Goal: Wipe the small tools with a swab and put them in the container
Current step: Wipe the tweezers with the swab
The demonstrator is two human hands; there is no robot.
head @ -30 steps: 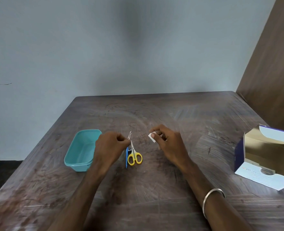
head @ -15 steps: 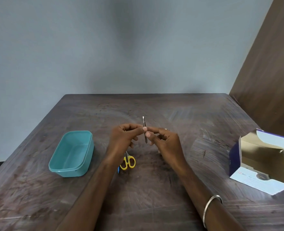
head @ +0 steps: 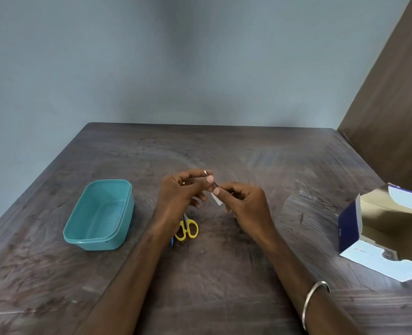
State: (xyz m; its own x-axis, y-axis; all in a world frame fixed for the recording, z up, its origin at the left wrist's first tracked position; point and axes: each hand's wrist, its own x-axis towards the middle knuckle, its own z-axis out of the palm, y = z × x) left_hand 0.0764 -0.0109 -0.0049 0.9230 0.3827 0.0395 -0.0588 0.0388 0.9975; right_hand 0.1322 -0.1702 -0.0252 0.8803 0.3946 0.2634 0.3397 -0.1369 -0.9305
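On the scuffed table [head: 224, 286], right of the tub [head: 98, 243], my left hand [head: 176, 197] pinched the tweezers [head: 215, 184] steady so my right hand [head: 246, 204], fingers closed on the swab [head: 216, 199], could wipe them.

Both forearms are bare from the near edge of the view up to the hands, with no sleeves showing. The right wrist wears a plain, thin, silver-coloured metal bangle [head: 315, 304], a smooth round band that sits loosely around the arm. The left hand [head: 176, 197] and the right hand [head: 245, 204] have short fingernails, and the left wrist carries nothing.
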